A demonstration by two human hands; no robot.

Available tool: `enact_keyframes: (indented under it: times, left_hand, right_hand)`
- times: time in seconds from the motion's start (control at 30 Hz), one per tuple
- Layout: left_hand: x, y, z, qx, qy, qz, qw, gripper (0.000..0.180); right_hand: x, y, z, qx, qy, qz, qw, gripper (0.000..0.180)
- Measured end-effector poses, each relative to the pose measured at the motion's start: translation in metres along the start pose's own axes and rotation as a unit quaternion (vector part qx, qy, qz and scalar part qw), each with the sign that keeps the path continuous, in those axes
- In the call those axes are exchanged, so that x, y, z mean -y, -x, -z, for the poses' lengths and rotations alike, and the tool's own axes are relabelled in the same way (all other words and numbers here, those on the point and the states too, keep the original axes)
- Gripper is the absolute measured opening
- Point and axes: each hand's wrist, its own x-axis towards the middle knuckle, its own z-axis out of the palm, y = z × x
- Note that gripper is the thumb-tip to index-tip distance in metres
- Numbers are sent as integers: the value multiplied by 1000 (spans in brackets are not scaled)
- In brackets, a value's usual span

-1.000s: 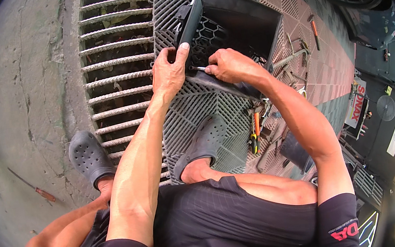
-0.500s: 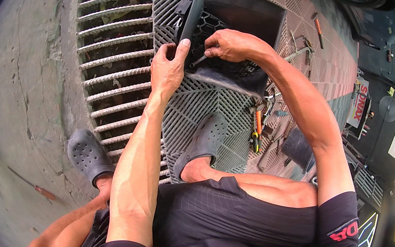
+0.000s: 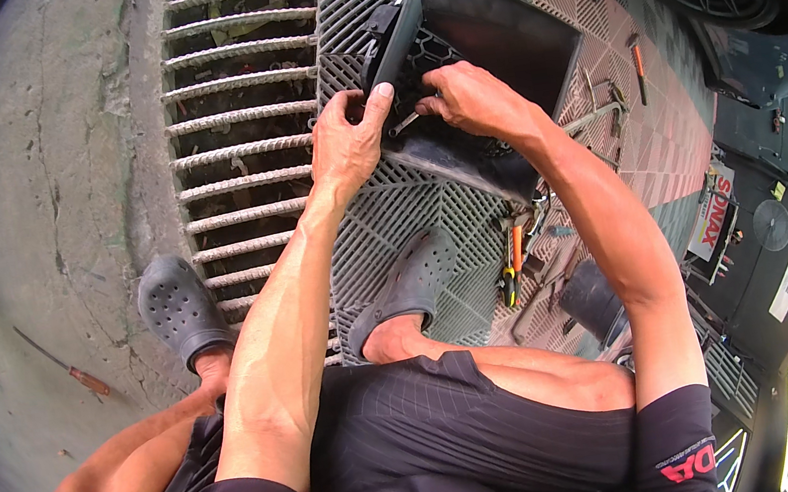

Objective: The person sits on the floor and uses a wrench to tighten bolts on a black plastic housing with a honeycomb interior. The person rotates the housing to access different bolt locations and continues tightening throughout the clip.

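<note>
Gripping the left wall of a black open housing (image 3: 506, 24) with the left hand (image 3: 346, 142), pressing the thumb against the rim and curling the fingers narrowly around it. Pinching a short metal tool (image 3: 404, 125), probably a wrench, in the closed fingers of the right hand (image 3: 472, 101), at the housing's opening, near the left hand. Having the housing over grey slatted floor tiles (image 3: 389, 208), right of a grate of ribbed bars (image 3: 245, 151). Flanked on the right by orange- and yellow-handled hand tools (image 3: 516, 251), on the left by a screwdriver (image 3: 89, 380) lying on concrete (image 3: 87, 178).
</note>
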Motion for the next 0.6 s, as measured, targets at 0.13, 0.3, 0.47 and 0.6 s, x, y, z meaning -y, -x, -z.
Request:
enact_keyframes:
  times: [0.13, 0.3, 0.47, 0.6]
  left_hand:
    - [-2, 0, 0, -1, -2, 6, 1000, 79]
    - [2, -3, -4, -4, -8, -5, 1000, 81]
    - [6, -6, -6, 11, 5, -8, 1000, 87]
    - [5, -6, 2, 8, -10, -7, 1000, 89]
  right_hand:
    - [7, 18, -4, 33, -56, -82, 995, 41]
    - [28, 34, -10, 114, -117, -183, 970, 39]
    - [34, 32, 19, 101, -100, -157, 977, 40]
    - [35, 31, 50, 61, -49, -113, 991, 37]
